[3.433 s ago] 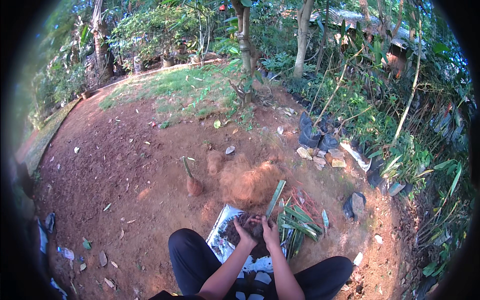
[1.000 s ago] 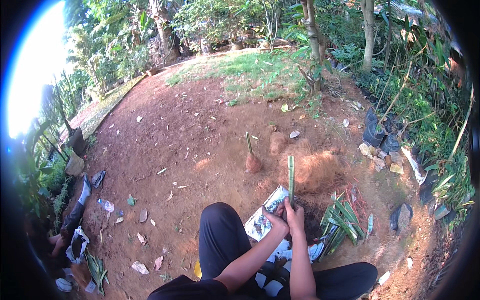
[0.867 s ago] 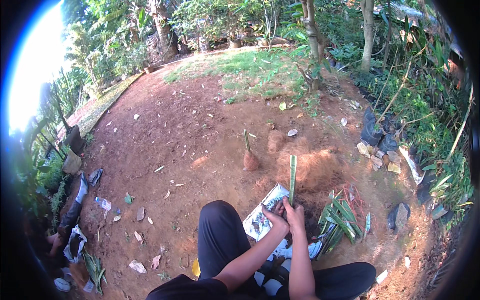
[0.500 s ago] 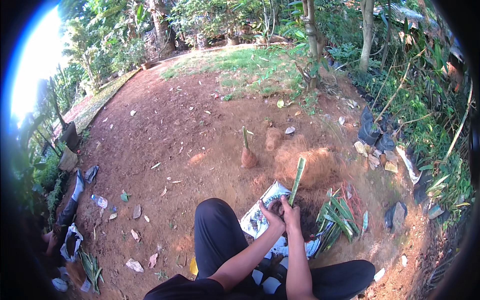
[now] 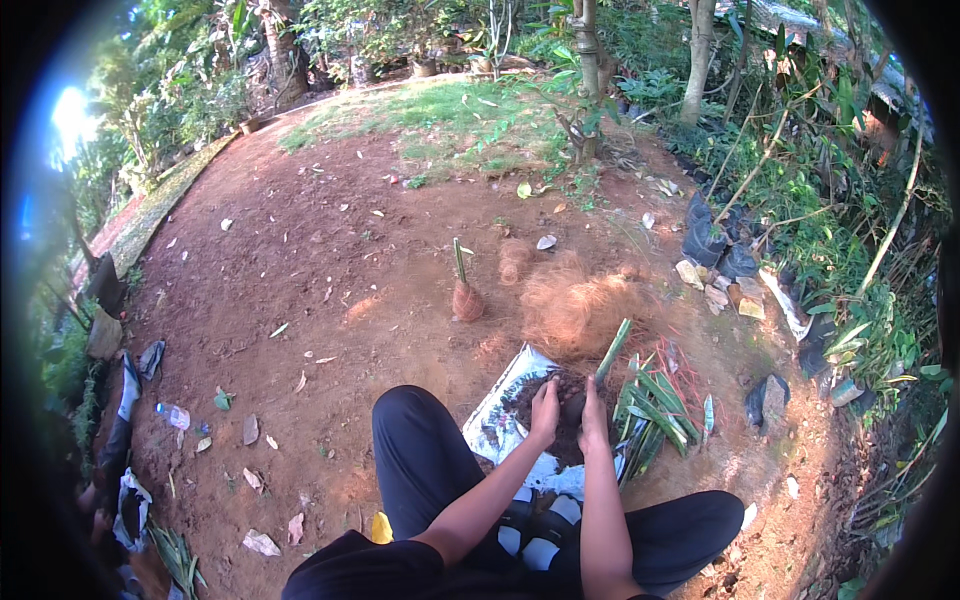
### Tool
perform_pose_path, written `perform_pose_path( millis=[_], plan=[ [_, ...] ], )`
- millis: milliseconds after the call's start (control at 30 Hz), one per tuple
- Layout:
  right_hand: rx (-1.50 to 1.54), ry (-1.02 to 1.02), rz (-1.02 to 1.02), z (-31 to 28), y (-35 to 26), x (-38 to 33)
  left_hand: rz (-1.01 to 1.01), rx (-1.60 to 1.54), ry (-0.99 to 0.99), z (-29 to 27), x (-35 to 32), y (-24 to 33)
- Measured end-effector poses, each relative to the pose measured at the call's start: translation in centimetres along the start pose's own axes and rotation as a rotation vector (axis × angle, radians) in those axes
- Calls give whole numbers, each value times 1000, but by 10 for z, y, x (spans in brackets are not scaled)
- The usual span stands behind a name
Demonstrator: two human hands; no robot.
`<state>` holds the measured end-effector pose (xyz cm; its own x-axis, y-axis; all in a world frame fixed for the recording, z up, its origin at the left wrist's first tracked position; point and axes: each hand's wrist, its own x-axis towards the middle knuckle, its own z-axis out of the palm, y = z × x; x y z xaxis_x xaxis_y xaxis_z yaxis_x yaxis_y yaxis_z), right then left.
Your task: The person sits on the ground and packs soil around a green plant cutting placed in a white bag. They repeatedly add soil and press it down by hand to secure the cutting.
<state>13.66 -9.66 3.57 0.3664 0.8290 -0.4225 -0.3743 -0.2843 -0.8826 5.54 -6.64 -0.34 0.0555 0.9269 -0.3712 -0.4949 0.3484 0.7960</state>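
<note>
Over a white printed sack [image 5: 487, 425] spread with dark soil [image 5: 565, 440], my hands are apart. My left hand [image 5: 544, 412] is cupped with its fingers apart, near the soil. A green leaf cutting [image 5: 613, 352] rises from my right hand [image 5: 594, 420], its lower end at a dark lump of soil beside the palm. To the right lies a pile of long green leaves [image 5: 655, 415], with red string [image 5: 682, 375] behind it. Beyond the sack rests a heap of brown coconut fibre [image 5: 580, 308]. Left of that stands a fibre-wrapped ball [image 5: 467, 302] with an upright leaf cutting.
A smaller clump of fibre [image 5: 514, 262] lies behind the heap. Black plant bags [image 5: 703, 240] and stones [image 5: 745, 298] line the right edge. On the left are a plastic bottle [image 5: 173, 415], dry leaves and a white bag [image 5: 132, 510]. Trees and grass are at the back.
My hands have moved apart from being together around the leaf cutting's base, and sit lower over the soil. The cutting leans more to the right. The view has shifted slightly.
</note>
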Motion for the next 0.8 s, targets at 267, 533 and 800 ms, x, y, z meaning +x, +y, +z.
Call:
perform_pose_path(
  millis=[267, 533, 800],
  plan=[
    [-324, -127, -61, -20, -13, 1, 311, 604, -230, 5, -8, 13],
    [-496, -183, -146, -23, -19, -10, 259, 540, -314, -2, -2, 9],
    [-520, -138, -310, -58, -13, 4, -41, 162, -15, -6, 2, 31]
  ],
)
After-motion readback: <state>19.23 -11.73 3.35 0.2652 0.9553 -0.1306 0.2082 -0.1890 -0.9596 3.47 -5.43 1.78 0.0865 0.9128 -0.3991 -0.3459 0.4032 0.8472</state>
